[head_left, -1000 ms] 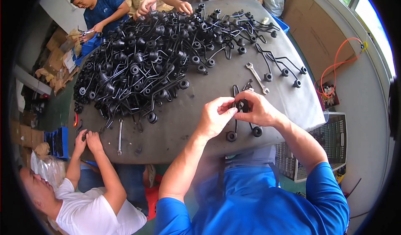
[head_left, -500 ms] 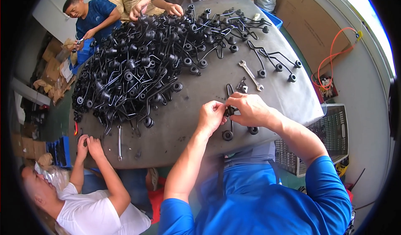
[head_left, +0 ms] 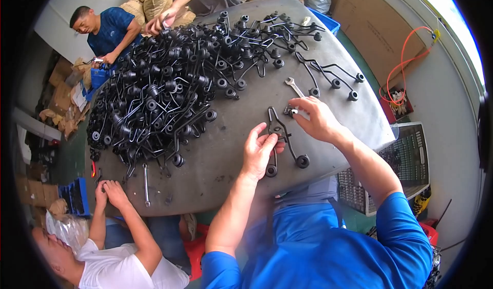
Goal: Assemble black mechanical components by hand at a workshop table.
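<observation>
Left hand lay on black bent-wire part w/ rubber rollers, fingers curled over its rod, near front edge of grey bench. Right hand pinched small piece at part's upper end, just below wrench. Big pile of same parts well apart, far-left on bench.
</observation>
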The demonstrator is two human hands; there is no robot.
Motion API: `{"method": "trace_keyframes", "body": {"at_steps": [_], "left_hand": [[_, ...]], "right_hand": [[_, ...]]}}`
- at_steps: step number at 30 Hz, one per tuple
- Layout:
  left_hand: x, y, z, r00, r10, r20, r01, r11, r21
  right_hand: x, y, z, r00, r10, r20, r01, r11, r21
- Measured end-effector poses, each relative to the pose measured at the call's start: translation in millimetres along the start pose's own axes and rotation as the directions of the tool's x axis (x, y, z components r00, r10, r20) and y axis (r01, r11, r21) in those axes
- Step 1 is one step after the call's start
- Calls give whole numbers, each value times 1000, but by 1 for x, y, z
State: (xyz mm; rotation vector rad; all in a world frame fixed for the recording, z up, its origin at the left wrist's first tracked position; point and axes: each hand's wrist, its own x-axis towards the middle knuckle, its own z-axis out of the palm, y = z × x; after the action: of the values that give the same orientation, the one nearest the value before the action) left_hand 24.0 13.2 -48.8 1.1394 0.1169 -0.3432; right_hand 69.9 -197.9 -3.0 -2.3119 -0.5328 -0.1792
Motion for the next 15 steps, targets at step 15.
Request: {"method": "trace_keyframes", "body": {"at_steps": [15], "left_hand": [[5, 3, -12, 996, 8, 83, -6, 999, -31]], "right_hand": [[22, 37, 35, 966, -230, -119, 198, 953, -230]]}}
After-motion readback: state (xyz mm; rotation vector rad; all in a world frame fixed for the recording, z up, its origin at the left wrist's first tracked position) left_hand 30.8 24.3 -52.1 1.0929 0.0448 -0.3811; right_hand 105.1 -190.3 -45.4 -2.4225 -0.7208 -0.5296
